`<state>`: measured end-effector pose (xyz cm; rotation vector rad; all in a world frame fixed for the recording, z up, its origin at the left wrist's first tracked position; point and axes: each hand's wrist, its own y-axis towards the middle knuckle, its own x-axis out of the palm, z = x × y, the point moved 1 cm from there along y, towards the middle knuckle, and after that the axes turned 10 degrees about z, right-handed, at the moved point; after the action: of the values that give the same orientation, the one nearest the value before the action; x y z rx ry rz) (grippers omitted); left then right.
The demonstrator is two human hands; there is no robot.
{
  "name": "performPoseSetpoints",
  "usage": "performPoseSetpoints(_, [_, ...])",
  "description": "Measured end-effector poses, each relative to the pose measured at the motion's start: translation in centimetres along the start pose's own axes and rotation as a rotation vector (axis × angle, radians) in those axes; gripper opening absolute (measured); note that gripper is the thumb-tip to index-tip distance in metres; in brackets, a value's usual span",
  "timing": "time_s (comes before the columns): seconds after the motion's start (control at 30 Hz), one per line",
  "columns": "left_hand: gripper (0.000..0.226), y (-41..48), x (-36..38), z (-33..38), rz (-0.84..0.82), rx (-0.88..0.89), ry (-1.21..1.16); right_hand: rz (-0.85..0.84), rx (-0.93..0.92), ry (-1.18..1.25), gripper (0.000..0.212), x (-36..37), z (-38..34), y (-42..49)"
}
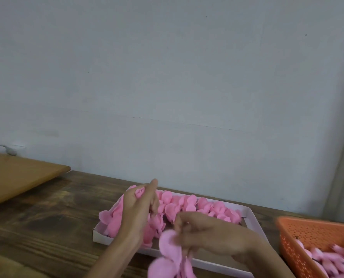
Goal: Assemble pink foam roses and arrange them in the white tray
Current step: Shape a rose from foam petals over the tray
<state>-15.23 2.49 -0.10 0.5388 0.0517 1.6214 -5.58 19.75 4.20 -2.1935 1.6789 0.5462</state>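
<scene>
1. The left hand (139, 209) is raised over the far-left end of the white tray (102, 237). Its thumb and fingers curl round a small rolled pink bud (140, 193), with one fingertip sticking up past it.
2. The right hand (207, 235) sits nearer and to the right, over the tray's near side. Its fingers are bunched in a narrow pinch on a cluster of flat pink foam petals (168, 247). Motion blur hides exactly which fingers do the holding.
3. The deciding relation is that the bud lies up, left and farther away from the petals, with a clear gap between them, so the two pieces are not touching.
4. The petals hang from the right fingers down towards the near edge of the view, so their long run goes near to far. Which way the bud's tip points cannot be told.
5. By my reading, the step in hand is joining bud and petals. Either hand could close the gap, and the left hand, carrying the smaller piece, looks the easier one to bring in.
6. Finished pink roses (189, 205) already fill the tray's far row and left end, while the near-right part looks less full.
7. An orange basket (299, 237) at the right holds more pink pieces (327, 259), and everything stands on a dark wooden table (46, 217).
</scene>
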Motion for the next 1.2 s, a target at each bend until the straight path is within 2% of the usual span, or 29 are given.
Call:
performPoseSetpoints(0.07, [0.054, 0.2, -0.1, 0.0, -0.004, -0.051, -0.076, 0.140, 0.084, 0.163, 0.008, -0.2, 0.2, 0.6])
performPoseSetpoints(0.23, [0.047, -0.1, 0.6, 0.0, -0.116, -0.212, -0.247, 0.401, 0.115, 0.225, 0.013, -0.7, 1.1, 1.4])
performPoseSetpoints(0.37, [0.061, -0.4, 0.6, 0.2, -0.142, -0.184, -0.183, 0.552, 0.157, 0.255, 0.015, -0.1, 1.7, 2.1])
performPoseSetpoints(0.47, [0.057, -0.8, 0.8, 0.4, -0.141, -0.116, -0.123, 0.635, 0.150, 0.232, 0.019, 0.2, 2.3, 2.7])
performPoseSetpoints(0.8, [0.058, -2.5, 2.1, 0.6, -0.253, -0.032, -0.065, 0.750, -0.017, 0.086, 0.024, 1.4, 2.3, 3.0])
performPoseSetpoints(1.2, [0.055, -2.7, 2.1, 0.9, -0.217, -0.140, -0.108, 0.741, -0.034, 0.077, 0.019, 2.2, 1.7, 3.1])
